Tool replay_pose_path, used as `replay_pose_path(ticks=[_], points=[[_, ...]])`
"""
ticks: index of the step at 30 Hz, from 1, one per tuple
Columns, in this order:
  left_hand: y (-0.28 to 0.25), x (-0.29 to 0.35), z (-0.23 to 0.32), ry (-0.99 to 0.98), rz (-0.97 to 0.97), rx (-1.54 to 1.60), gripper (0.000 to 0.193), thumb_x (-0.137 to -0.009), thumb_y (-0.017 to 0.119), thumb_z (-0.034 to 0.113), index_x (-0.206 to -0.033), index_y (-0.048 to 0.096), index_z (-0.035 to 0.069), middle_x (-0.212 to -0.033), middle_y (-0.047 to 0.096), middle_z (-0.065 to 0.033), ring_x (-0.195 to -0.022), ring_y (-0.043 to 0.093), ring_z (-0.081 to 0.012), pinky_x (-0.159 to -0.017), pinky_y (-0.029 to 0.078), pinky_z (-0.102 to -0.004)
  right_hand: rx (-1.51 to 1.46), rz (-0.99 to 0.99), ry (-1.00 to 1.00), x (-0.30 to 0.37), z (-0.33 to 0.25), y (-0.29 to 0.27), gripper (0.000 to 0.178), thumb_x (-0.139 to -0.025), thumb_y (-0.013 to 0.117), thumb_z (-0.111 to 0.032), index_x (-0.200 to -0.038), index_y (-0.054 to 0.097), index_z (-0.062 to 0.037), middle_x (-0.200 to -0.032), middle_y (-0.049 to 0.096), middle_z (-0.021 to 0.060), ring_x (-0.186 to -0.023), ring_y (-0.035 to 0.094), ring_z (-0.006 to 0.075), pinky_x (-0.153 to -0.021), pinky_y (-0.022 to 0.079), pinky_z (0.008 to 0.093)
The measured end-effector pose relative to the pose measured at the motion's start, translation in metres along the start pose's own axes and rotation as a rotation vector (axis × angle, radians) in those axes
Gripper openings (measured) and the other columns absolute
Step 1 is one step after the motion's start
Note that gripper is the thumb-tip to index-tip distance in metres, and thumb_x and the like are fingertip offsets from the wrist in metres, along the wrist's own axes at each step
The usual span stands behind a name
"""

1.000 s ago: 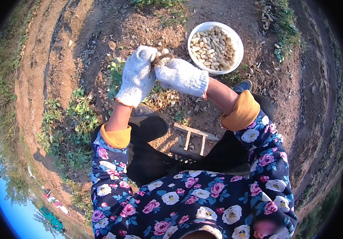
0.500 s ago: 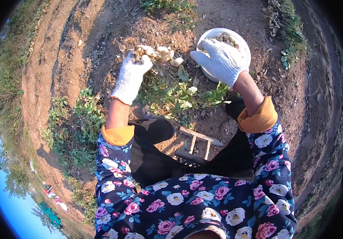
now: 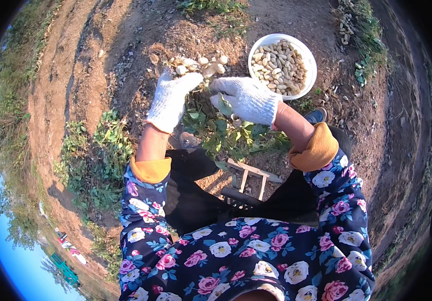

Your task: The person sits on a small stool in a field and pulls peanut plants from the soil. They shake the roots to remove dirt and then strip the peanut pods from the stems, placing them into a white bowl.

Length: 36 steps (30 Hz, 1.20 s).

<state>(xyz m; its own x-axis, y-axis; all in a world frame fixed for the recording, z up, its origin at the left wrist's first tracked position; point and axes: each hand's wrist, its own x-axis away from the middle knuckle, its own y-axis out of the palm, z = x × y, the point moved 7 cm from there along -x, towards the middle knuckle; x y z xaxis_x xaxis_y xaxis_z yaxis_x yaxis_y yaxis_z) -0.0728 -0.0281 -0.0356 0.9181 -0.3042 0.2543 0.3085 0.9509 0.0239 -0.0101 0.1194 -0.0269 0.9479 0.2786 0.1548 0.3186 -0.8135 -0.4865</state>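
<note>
My left hand (image 3: pixel 169 100), in a white knit glove, is closed round the base of a peanut plant (image 3: pixel 228 138). Pale peanut pods (image 3: pixel 203 64) cluster at its root end, just beyond my fingers. From the right, my gloved right hand (image 3: pixel 250 100) reaches to the same plant, its curled fingers closed against the stems just below the pods; the fingertips are partly hidden. Green leaves hang beneath both hands, and one overlaps the right glove. A white bucket (image 3: pixel 312 75) full of loose peanuts stands beyond my right hand, untouched.
Between my legs a small wooden frame (image 3: pixel 253 170) lies on the soil. Leafy plants are heaped at the left (image 3: pixel 100 160). More pulled plants with pods (image 3: pixel 359 37) lie at the far right. My shoe (image 3: pixel 316 116) is close to the bucket.
My right hand has moved left and nearer from over the bucket to the plant, uncovering the peanuts inside. My left hand still holds the plant, whose leaves have shifted.
</note>
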Motion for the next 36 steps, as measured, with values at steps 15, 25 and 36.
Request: replay_pose_path(ticks=[15,25,36], points=[[0.009,0.001,-0.006,-0.036,0.007,0.084,0.023,-0.085,0.062,0.006,-0.107,0.064,0.003,-0.097,0.066,-0.0037,-0.085,0.063,-0.0123,-0.076,0.050,-0.0251,-0.890,0.172,0.137,-0.011,0.008,-0.006,0.025,-0.086,0.069,-0.022,-0.104,0.062,-0.0060,-0.087,0.061,-0.0020,-0.075,0.054,0.0038,-0.066,0.046,0.0209],[0.023,0.015,0.007,0.022,-0.133,0.146,0.021,-0.082,0.068,0.006,-0.103,0.064,0.005,-0.095,0.065,-0.0017,-0.088,0.062,-0.0117,-0.079,0.049,-0.0254,-1.142,0.084,0.209,-0.005,0.004,0.000,0.033,-0.096,0.053,-0.038,-0.090,0.060,-0.0061,-0.071,0.052,-0.0029,-0.054,0.041,0.0034,-0.044,0.032,0.0170],[0.031,0.021,0.004,-0.012,-0.177,0.401,0.014,-0.083,0.060,-0.001,-0.096,0.060,0.002,-0.091,0.066,-0.0098,-0.080,0.066,-0.0182,-0.071,0.054,-0.0301,-1.466,0.678,0.222,-0.026,0.076,-0.049,0.009,-0.089,0.047,-0.009,-0.083,0.049,-0.0042,-0.072,0.051,0.0046,-0.055,0.049,0.0122,-0.048,0.047,0.0230]])
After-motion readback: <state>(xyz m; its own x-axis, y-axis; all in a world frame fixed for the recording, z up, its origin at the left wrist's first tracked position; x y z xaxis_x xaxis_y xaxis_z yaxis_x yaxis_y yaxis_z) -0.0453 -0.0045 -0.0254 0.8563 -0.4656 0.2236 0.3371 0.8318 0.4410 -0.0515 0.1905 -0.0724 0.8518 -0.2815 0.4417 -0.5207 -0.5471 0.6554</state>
